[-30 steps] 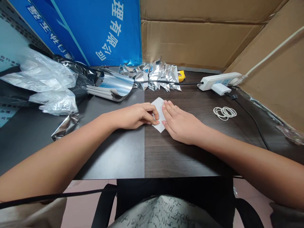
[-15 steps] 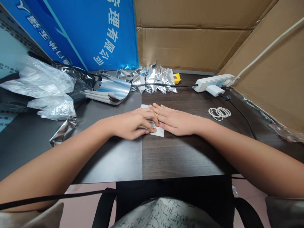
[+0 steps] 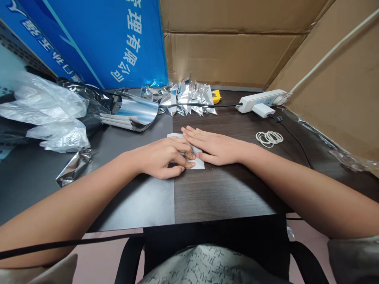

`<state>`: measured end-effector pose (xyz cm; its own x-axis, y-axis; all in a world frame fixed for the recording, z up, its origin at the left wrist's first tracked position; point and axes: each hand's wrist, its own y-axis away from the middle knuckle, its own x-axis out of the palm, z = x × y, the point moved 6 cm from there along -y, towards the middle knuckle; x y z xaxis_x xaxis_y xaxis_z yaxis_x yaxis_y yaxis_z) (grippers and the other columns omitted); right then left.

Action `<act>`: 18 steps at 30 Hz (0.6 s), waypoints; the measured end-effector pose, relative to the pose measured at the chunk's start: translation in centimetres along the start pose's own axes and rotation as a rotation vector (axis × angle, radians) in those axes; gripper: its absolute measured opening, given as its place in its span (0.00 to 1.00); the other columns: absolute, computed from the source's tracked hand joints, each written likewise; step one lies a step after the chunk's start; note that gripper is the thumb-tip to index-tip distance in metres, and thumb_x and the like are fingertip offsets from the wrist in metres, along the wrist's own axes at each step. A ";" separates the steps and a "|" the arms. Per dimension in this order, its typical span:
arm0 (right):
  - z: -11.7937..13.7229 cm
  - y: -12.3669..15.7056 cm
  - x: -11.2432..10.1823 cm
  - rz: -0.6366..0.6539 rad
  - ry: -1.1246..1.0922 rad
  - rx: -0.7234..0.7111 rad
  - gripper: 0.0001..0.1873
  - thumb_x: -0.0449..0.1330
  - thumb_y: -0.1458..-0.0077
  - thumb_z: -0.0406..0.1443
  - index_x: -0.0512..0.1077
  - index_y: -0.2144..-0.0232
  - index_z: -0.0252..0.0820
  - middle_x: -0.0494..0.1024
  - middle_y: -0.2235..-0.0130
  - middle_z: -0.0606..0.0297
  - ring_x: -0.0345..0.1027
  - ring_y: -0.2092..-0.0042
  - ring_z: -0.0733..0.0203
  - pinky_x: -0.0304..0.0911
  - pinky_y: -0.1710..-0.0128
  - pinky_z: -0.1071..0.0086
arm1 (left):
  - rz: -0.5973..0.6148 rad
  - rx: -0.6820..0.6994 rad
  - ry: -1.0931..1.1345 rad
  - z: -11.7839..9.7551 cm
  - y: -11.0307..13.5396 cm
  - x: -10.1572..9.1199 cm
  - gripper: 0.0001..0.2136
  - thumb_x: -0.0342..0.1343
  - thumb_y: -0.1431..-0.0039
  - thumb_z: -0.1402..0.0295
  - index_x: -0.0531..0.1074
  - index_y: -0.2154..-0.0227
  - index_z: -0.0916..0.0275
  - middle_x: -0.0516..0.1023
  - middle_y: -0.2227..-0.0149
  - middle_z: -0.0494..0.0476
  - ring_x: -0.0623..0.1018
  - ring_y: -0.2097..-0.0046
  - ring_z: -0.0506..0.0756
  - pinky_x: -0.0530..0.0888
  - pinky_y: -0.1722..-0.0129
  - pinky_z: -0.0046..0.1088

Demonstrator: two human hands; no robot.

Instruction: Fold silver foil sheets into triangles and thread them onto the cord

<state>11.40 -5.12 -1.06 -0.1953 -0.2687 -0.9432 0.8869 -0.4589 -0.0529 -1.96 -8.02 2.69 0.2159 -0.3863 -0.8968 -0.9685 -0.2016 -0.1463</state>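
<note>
Dark surface (image 3: 231, 193) spreads before us, a small white sheet (image 3: 199, 164) lying on it. It seems light, thin, easily creased; we'd pinch an edge. Our left hand (image 3: 166, 157) bends its fingers onto it, unclenched; our right hand (image 3: 217, 147) lies flat, gripping nothing. Foil pieces (image 3: 184, 95) sit beyond.

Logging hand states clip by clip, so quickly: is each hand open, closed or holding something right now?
Left hand: open, fingers bent, fingertips on the white paper; not gripping it.
Right hand: open, laid flat partly over the paper.
</note>
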 end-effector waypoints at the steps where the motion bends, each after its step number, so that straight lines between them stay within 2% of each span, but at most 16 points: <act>1: 0.1 0.2 -0.2 -0.020 0.021 0.019 0.37 0.51 0.32 0.42 0.49 0.29 0.27 0.44 0.27 0.44 0.35 0.26 0.48 0.44 0.28 0.46 | -0.004 0.002 -0.002 0.0 0.0 0.0 0.11 0.54 0.40 0.74 0.82 0.62 0.59 0.81 0.57 0.60 0.78 0.52 0.59 0.72 0.45 0.39; 3: 0.3 0.5 -0.8 -0.061 0.070 0.069 0.36 0.54 0.34 0.42 0.54 0.31 0.25 0.49 0.29 0.42 0.42 0.27 0.46 0.49 0.30 0.47 | -0.014 0.004 -0.005 0.0 0.1 -0.1 0.12 0.55 0.41 0.75 0.82 0.61 0.59 0.81 0.57 0.60 0.78 0.51 0.60 0.72 0.45 0.38; 6: 0.7 0.8 -1.6 -0.114 0.124 0.138 0.28 0.56 0.34 0.39 0.66 0.37 0.28 0.60 0.32 0.42 0.54 0.30 0.45 0.58 0.33 0.49 | -0.033 0.017 0.005 0.0 0.1 -0.1 0.13 0.55 0.42 0.76 0.82 0.59 0.59 0.83 0.56 0.60 0.79 0.51 0.59 0.73 0.46 0.38; 8: 1.1 0.8 -1.8 -0.126 0.146 0.154 0.24 0.55 0.34 0.38 0.70 0.40 0.30 0.63 0.33 0.42 0.58 0.32 0.45 0.61 0.35 0.50 | -0.051 0.033 0.014 0.0 0.2 -0.1 0.14 0.54 0.43 0.76 0.81 0.59 0.59 0.83 0.56 0.59 0.80 0.51 0.59 0.74 0.45 0.39; 13: 1.6 0.5 -1.3 -0.095 0.168 0.139 0.23 0.53 0.32 0.37 0.69 0.40 0.31 0.65 0.34 0.45 0.58 0.32 0.46 0.62 0.35 0.51 | -0.068 0.052 0.012 -0.1 0.2 -0.2 0.13 0.54 0.42 0.75 0.82 0.59 0.61 0.84 0.56 0.60 0.80 0.49 0.60 0.74 0.44 0.42; 18: 1.7 0.2 -1.1 -0.059 0.203 0.181 0.25 0.51 0.32 0.37 0.67 0.38 0.27 0.64 0.34 0.44 0.58 0.32 0.46 0.60 0.33 0.52 | -0.028 0.016 0.065 0.1 0.2 -0.2 0.14 0.54 0.44 0.77 0.82 0.60 0.62 0.84 0.54 0.60 0.79 0.47 0.60 0.75 0.43 0.40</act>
<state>11.10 -6.35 0.49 -0.1401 -0.0705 -0.9876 0.7839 -0.6172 -0.0671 -2.23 -7.92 2.82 0.2497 -0.4384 -0.8634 -0.9638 -0.1989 -0.1777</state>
